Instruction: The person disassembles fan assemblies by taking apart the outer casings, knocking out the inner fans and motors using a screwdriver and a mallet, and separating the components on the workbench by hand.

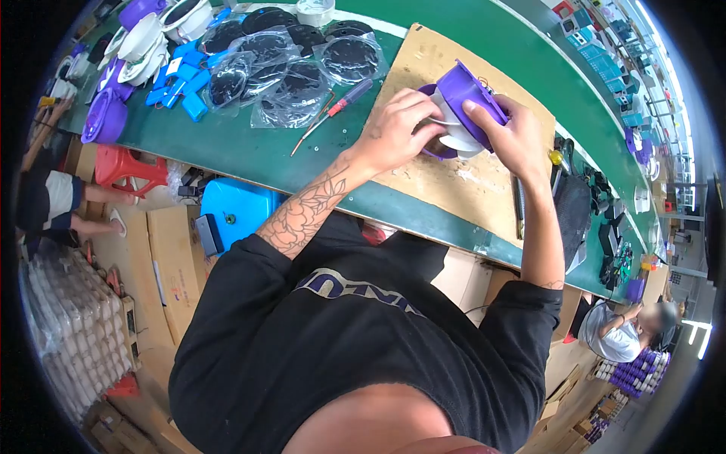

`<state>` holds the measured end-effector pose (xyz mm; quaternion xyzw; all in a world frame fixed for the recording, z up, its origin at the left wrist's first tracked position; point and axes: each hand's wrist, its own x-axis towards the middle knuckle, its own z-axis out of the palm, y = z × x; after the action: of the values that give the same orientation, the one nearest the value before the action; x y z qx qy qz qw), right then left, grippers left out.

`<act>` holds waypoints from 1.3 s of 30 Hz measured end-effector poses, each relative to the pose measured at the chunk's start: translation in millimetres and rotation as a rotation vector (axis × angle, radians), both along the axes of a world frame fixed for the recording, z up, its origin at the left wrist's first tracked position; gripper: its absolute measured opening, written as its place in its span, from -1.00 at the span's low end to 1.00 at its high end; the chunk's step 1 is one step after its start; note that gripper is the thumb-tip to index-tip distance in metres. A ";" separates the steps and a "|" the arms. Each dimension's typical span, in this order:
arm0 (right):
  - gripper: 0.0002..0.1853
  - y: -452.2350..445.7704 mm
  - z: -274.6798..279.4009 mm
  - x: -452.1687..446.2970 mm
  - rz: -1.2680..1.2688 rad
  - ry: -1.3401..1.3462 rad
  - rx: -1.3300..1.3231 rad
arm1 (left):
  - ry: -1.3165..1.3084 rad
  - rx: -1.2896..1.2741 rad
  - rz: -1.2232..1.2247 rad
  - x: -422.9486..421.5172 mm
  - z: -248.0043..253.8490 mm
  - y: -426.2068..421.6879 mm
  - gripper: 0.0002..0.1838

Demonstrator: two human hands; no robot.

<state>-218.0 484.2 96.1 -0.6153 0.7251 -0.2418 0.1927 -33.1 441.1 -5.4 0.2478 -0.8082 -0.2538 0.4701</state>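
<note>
My right hand [516, 135] grips a purple plastic housing [463, 94] by its side, thumb across its outer wall. The housing is tilted above a brown board [423, 64], and a white plastic part [463, 142] shows at its open side. My left hand [398, 130] is at that opening, with fingers bent and thumb close to the index finger. What those fingers pinch is hidden. A red-handled screwdriver [348, 98] lies on the green bench left of my left hand.
Clear-bagged black discs [283, 79], blue wrapped packs [181, 79] and white and purple housings [106, 113] cover the bench's left side. Black parts [605, 219] lie at the right. A blue stool [240, 204] and red stool [130, 168] stand below. A person [612, 329] sits at right; another stands left.
</note>
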 end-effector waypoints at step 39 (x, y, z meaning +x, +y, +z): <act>-0.29 -55.4 -68.5 -8.0 0.111 0.337 -0.349 | 0.229 0.296 0.074 90.5 -27.5 18.8 -0.90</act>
<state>-225.9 428.8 27.6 -0.7098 0.6594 -0.2462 -0.0271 57.4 459.9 -32.8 0.3135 -0.6935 -0.3789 0.5265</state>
